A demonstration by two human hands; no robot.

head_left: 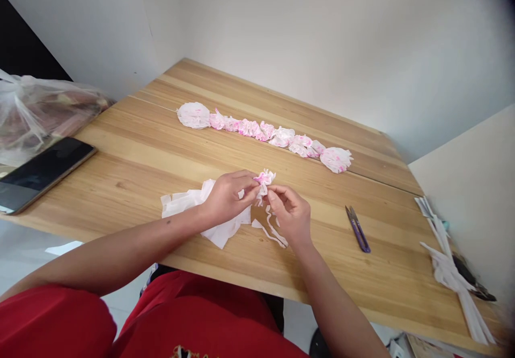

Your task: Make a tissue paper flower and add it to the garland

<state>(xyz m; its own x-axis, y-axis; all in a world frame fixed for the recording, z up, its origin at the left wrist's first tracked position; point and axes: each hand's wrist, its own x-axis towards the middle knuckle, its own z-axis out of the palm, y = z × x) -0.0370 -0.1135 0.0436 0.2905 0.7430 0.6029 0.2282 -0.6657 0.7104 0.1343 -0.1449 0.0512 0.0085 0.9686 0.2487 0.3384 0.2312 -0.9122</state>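
Observation:
Between my hands is a small ruffled flower (265, 179), white with pink edges, of thin paper or cloth. My left hand (232, 192) pinches its left side. The thumb and fingers of my right hand (288, 210) close on its lower right side. White thin sheets (225, 233) lie partly under my left hand and forearm. Narrow white strips (270, 230) lie on the table just left of my right hand. Farther back, a row of similar pink-and-white ruffled flowers (250, 128) stretches across the table, with a rounder one at each end.
Purple-handled thread snips (358, 230) lie to the right on the wooden table (386, 288). A dark-screened phone (42, 173) and a clear plastic bag (44, 111) are at the left. White strips tied in a bundle (453, 272) lie at the right edge. Walls stand behind the table.

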